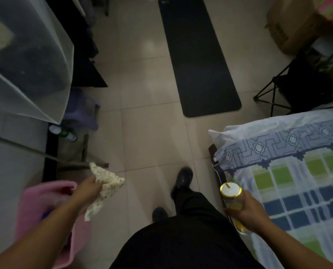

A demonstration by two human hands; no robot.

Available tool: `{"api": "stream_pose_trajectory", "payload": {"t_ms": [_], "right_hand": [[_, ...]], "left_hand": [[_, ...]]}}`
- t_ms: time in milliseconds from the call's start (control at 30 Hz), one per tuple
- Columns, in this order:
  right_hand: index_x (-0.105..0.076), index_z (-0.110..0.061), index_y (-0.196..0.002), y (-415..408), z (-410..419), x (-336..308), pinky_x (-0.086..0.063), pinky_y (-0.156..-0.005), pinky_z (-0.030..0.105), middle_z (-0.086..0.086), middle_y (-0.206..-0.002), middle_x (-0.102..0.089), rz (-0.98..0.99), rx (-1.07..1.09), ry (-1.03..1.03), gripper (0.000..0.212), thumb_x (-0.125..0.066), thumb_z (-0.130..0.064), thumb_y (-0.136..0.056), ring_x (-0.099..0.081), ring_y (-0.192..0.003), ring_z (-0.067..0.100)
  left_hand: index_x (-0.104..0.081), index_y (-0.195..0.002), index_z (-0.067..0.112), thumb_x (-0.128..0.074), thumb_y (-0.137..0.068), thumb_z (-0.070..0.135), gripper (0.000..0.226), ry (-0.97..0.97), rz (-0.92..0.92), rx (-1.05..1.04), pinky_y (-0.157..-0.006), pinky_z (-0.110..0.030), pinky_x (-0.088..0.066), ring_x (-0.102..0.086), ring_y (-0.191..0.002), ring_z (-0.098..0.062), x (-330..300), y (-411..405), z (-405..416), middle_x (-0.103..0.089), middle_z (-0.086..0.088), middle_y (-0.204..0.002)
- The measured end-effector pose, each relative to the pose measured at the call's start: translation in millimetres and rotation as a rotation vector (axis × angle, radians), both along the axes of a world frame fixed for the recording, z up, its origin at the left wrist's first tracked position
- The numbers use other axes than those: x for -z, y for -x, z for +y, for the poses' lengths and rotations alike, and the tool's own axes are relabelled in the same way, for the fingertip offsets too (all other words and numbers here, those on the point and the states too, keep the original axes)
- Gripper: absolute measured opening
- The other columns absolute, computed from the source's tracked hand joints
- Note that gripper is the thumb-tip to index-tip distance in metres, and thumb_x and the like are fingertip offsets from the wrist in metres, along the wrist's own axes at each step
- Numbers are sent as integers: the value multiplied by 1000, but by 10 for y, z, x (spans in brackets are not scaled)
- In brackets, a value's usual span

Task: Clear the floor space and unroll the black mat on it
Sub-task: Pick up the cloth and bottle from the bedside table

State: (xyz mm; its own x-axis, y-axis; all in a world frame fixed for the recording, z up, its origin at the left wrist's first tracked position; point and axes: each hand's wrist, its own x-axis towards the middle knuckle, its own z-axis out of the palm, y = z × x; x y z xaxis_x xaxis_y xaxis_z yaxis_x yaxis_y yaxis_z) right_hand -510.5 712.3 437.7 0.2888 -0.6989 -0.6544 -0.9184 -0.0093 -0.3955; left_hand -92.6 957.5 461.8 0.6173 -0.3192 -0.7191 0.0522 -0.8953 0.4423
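**Both hands full, black mat lying flat up ahead**

Closest in, the left hand (88,188) has its grip pinched on a pale speckled cloth (103,188), which droops below the fingers and pokes up above them. Behind and under that forearm sits something soft and pink (35,199); what it is, hard to say in this dim light.

Over on the other side, the right hand (248,212) is wrapped around a clear bottle (232,202) with a gold-rimmed cap and yellow contents, held roughly upright. Just beyond the right grip, to its outer side, is a bed (297,171) with a blue, green and white patterned sheet.

Between the two grips: dark trousers and two dark shoes (183,178) on the pale tiled floor (148,133), one foot ahead of the other.

Further out from the left grip, a white mesh net (29,65) hangs over a surface, with a purple stool (82,111) and small containers beside it.

Well ahead of both hands, the black mat (196,59) lies unrolled and flat on the tiles, running away from the camera. Out past it to the right, a black folding stand (274,90) and a cardboard box (289,28).
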Motion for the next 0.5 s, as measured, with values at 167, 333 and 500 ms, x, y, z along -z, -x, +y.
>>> {"api": "stream_pose_trajectory", "payload": {"t_ms": [167, 333, 500], "right_hand": [[-51, -25, -103, -462, -747, 241, -44, -72, 33, 0, -92, -65, 12, 59, -33, 54, -88, -30, -63, -62, -86, 23], [-54, -32, -91, -1099, -1732, 255, -47, -67, 33, -6, -87, -64, 16, 11, -45, 47, -86, -36, -57, -63, -82, 20], [-58, -36, -93, -1972, -2735, 117, -52, -60, 33, -10, -71, -66, -53, -26, 28, 40, -81, -36, -61, -61, -65, 4]], "left_hand": [[-65, -102, 16, -47, -90, 3, 25, 22, 52, -94, -83, -42, -53, -66, -89, -29, 93, -449, -847, -68, -12, -100], [-65, -109, 2, -49, -89, -4, 26, -89, -41, -69, -77, -33, -44, -59, -87, -25, 71, -899, -1288, -64, -12, -99], [-65, -107, -7, -50, -89, -6, 24, -187, 31, -124, -82, -38, -43, -62, -99, -36, 35, -1457, -1581, -66, -27, -108]]}}
